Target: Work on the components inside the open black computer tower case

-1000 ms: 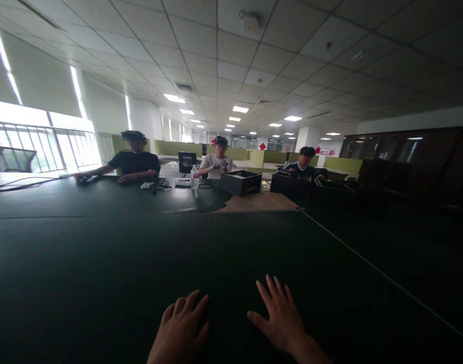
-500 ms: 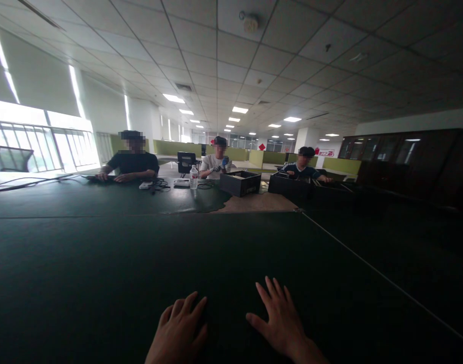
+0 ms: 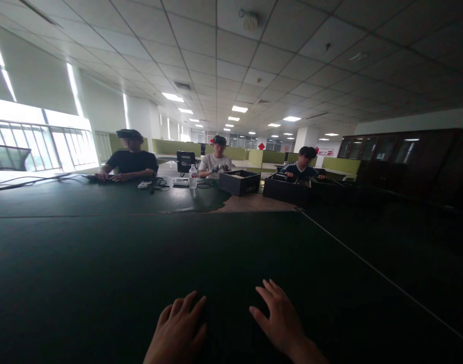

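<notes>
Left hand (image 3: 178, 328) and right hand (image 3: 279, 318) at near edge of dark worktop (image 3: 102, 263), palms down, fingers spread, holding nothing, hands just apart. Wide bare dark surface ahead and to both sides. Seam across worktop mid-distance; thin pale line (image 3: 368, 268) running diagonally right. Far side: water bottle (image 3: 193, 177), black box (image 3: 241, 182), second black box (image 3: 286, 188), cables (image 3: 26, 180) at left. Three people (image 3: 216, 163) seated at far edge, own hands on worktop.
</notes>
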{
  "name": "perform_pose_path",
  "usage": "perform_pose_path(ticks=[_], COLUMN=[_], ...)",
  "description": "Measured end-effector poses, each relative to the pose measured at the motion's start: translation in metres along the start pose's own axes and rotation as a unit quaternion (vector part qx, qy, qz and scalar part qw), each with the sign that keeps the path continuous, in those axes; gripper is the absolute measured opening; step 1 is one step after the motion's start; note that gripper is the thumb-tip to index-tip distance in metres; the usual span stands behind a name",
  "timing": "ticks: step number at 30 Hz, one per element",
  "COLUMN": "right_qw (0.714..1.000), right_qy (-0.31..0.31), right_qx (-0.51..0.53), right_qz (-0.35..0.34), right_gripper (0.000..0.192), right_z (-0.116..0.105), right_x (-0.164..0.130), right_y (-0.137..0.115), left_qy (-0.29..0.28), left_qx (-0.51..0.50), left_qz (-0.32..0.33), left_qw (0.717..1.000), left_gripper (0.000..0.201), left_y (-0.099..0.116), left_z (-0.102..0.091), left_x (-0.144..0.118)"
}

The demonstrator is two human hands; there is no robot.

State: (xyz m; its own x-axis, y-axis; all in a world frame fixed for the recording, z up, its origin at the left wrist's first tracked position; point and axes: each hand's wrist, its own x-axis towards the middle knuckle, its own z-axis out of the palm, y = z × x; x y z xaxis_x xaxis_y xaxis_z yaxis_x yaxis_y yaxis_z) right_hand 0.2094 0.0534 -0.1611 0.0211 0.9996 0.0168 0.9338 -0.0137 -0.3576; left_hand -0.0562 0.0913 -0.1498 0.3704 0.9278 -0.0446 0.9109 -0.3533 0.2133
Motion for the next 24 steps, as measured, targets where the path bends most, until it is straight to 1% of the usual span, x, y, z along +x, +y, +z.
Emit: perform_pose_path(ticks=[6,14,24], right_qw=[1.000,1.000,1.000], right_qy=[0.010,0.012,0.000], right_qx=[-0.005,-0.009,0.005], right_qz=[-0.005,-0.005,0.001], right_gripper=[0.064,0.063,0.064], right_z=[0.001,0.004,0.002], right_x=[0.002,0.001,0.003], right_y=[0.001,0.003,0.002], left_qy=[0.000,0.010,-0.015], left_qx=[0.003,0.004,0.005], left_qz=[0.001,0.006,-0.001], left_qw=[1.000,1.000,1.000], left_gripper=[0.057,0.057,0.058], left_y=[0.002,-0.003,0.005], left_z=[-0.002,0.005,-0.006], left_x=[0.000,0.002,-0.002])
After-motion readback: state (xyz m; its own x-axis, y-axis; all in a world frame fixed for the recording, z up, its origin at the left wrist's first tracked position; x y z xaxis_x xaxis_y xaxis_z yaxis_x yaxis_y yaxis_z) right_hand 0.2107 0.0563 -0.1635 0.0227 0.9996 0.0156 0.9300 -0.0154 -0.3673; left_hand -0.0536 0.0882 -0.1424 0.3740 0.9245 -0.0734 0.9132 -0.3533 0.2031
